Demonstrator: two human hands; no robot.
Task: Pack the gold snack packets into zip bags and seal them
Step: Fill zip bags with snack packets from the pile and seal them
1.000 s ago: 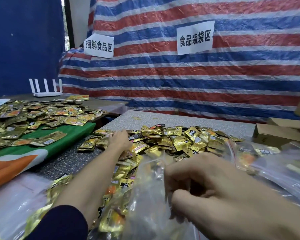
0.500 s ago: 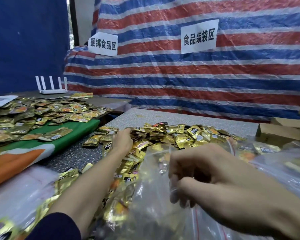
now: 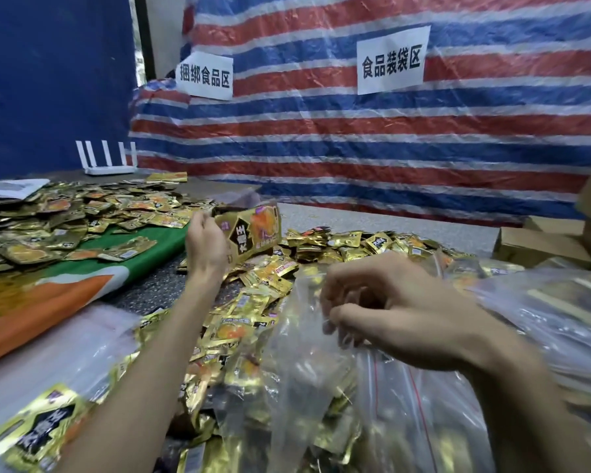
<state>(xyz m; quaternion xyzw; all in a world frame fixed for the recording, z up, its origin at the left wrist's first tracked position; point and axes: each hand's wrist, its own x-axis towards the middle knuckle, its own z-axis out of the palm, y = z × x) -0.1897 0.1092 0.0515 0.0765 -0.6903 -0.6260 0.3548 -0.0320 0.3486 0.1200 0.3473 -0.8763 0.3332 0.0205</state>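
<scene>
Above the loose pile of packets, a gold snack packet was held up in the left hand, fingers curled round its edge. It would slide best flat into the zip bag, whose mouth the right hand pinched between thumb and fingertips and ought to hold wide.

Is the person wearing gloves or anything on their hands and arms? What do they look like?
No gloves! The left hand and the right hand are both bare, with nothing covering the fingers. The left forearm and the right forearm are bare too, right to the picture's edge. No sleeve, watch or bracelet shows.
</scene>
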